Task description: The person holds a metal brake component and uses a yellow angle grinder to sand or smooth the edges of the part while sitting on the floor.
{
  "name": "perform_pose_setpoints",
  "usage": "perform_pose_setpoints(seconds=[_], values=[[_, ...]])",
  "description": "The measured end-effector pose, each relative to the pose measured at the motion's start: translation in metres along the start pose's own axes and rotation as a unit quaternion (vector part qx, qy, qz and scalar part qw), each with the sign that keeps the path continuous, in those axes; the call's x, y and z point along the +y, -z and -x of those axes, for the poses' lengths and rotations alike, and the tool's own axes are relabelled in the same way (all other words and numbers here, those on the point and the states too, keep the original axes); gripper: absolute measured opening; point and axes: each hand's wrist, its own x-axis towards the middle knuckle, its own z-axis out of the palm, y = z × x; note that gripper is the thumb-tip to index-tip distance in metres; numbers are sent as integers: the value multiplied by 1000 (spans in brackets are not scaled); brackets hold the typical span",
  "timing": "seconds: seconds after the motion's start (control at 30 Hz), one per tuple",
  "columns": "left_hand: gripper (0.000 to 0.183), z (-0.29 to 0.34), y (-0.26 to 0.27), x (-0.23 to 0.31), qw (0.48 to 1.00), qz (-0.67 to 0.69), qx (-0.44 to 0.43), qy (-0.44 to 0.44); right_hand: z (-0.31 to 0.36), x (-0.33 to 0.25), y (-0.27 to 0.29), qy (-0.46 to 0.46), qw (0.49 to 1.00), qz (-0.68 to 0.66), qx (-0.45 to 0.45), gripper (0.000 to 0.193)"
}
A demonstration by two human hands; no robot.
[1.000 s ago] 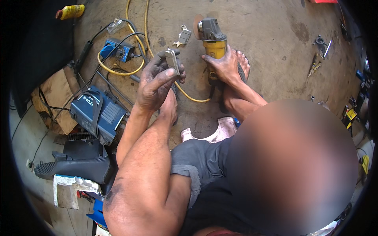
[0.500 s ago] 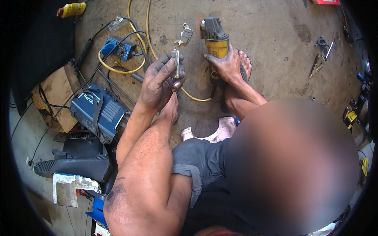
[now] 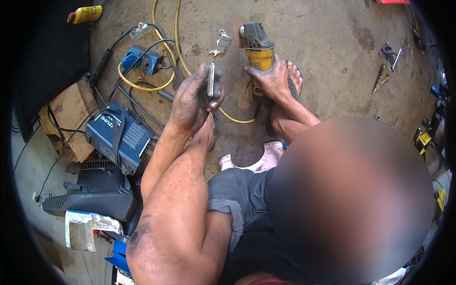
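My left hand (image 3: 192,97), sooty at the fingers, grips a brake pad (image 3: 211,81) held edge-up, thumb on one side and fingers on the other. A second brake pad (image 3: 222,43) with a pale metal backing plate lies on the floor just beyond it. My right hand (image 3: 272,78) is wrapped around the yellow body of an angle grinder (image 3: 260,58). The grinder's brown disc (image 3: 239,32) points to the far left, and its rear end is partly hidden by my hand and foot.
A yellow hose (image 3: 176,28) and black cables run around a blue control box (image 3: 141,60) and a blue welding machine (image 3: 117,133) at left. Pliers (image 3: 380,80) lie on the floor at right. A pinkish seat with a cut-out (image 3: 267,156) is under me.
My left thumb has slid off the brake pad's face to its left side, and the pad now shows more edge-on. My right hand stays on the grinder.
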Motion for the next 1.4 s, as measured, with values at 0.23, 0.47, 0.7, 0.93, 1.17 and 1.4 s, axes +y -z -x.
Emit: perform_pose_setpoints(seconds=[0.23, 0.47, 0.7, 0.93, 1.17, 1.4], values=[[42, 3, 0, 2, 1000, -2, 7, -7, 1, -1, 0, 5, 1000, 13, 7, 79], [47, 5, -8, 7, 997, -51, 4, -51, 0, 0, 1, -8, 1000, 28, 5, 82], [29, -23, 2, -2, 973, -103, 157, -138, 0, 3, 1, -10, 999, 36, -5, 86], [31, -63, 29, -6, 950, -93, 228, -190, 2, 0, -1, 17, 999, 28, -13, 84], [32, -82, 27, -11, 949, -83, 234, -193, 6, -6, 4, 5, 998, 67, -16, 72], [37, -89, 21, -17, 944, -134, 223, -203, 5, -2, 2, 17, 997, 79, -23, 70]])
